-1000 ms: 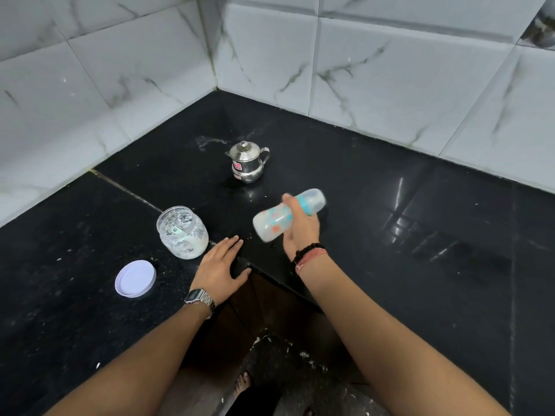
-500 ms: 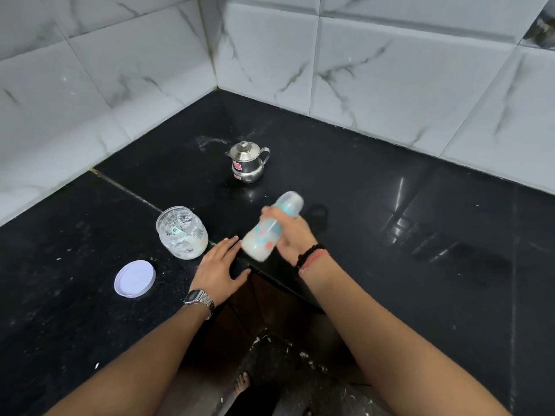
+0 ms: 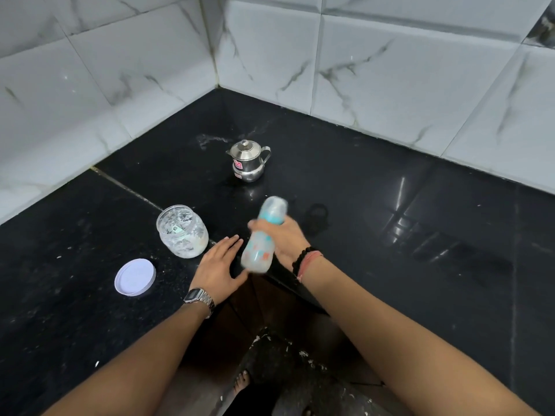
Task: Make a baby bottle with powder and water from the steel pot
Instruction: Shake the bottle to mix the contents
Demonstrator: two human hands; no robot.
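Swinging from nearly level a second ago, your baby bottle (image 3: pixel 262 237) now stands close to upright, capped end up and away from you, blurred by motion. Your right hand (image 3: pixel 285 235) grips it around the middle, fingers curled round the body; it reads as shaking, so powder and water are likely already inside and mixing is what's left. Just beside its base, your left hand (image 3: pixel 220 267) rests flat on the counter (image 3: pixel 390 235), fingers straight and slightly spread. Beyond those fingertips sits the open powder jar (image 3: pixel 182 231), its lid (image 3: pixel 135 277) nearer you; the steel pot (image 3: pixel 248 160) stands farther back.

Steel wristwatch (image 3: pixel 199 297), beaded bracelet (image 3: pixel 301 257)
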